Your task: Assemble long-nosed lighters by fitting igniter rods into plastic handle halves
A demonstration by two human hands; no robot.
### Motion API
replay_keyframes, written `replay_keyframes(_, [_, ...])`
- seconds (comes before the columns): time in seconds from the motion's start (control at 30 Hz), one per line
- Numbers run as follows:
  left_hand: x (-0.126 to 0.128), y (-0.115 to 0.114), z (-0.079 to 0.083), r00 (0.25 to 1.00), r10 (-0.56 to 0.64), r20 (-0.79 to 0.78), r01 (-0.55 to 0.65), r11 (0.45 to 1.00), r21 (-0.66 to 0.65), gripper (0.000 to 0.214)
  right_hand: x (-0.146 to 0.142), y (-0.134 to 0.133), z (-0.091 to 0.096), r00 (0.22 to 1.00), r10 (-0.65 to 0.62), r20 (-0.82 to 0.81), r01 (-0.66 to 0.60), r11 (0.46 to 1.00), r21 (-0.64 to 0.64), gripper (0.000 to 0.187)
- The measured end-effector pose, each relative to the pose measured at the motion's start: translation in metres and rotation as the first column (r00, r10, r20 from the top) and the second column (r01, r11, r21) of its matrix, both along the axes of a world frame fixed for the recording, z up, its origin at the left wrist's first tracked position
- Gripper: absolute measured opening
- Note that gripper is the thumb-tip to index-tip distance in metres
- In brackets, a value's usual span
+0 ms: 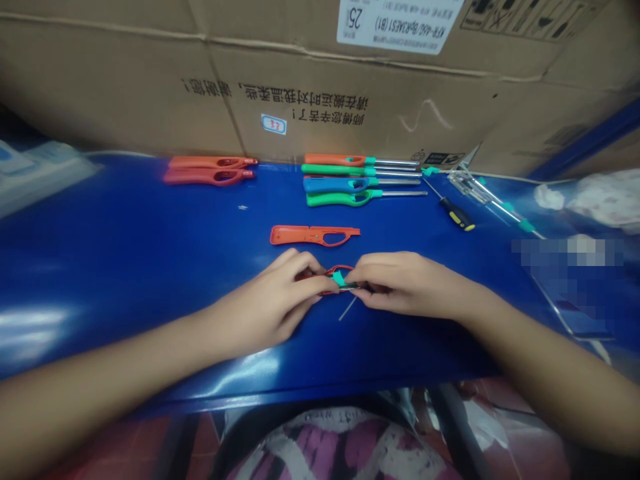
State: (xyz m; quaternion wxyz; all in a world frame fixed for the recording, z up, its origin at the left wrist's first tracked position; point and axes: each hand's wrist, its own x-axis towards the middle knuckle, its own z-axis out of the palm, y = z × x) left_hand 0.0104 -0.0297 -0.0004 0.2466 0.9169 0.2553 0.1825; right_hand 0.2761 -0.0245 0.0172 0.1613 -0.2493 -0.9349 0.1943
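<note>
Near the middle of the blue table, my left hand (295,293) is closed around an orange lighter shell (341,269), mostly covered by my fingers. A small green trigger (339,279) sits in the shell between my two hands. My right hand (395,283) is pinched at the shell's right end; the part between its fingertips is hidden. From under these fingers a thin clear tube (347,309) sticks out toward the table's front. Just beyond my hands lies a separate orange shell half (315,235), its hollow inside facing up.
Several assembled long-nosed lighters (340,185) lie in a row at the back, with orange shells (210,171) to their left. A black and yellow screwdriver (457,215) and metal tubes (493,197) are on the right. A cardboard box (150,87) stands behind the blue table (125,253).
</note>
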Motion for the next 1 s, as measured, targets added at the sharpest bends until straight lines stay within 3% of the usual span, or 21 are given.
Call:
replay_keyframes(0.37, [0.0007, 0.0021, 0.001, 1.0, 0.0, 0.013, 0.0, 1.0, -0.014, 0.028, 0.001, 0.0013, -0.0008, 1.0, 0.006, 0.006, -0.006, 0.999, 0.034, 0.017])
replay_keyframes(0.73, [0.0014, 0.0019, 0.0016, 1.0, -0.007, 0.011, 0.007, 1.0, -0.015, 0.03, -0.0011, 0.0012, 0.0012, 1.0, -0.013, 0.003, 0.014, 1.0, -0.024, 0.018])
replay_keyframes(1.0, [0.0015, 0.0022, 0.0013, 1.0, -0.008, 0.02, 0.008, 1.0, -0.002, 0.03, 0.0006, -0.0003, -0.0028, 1.0, 0.007, -0.029, -0.005, 0.998, 0.065, 0.019])
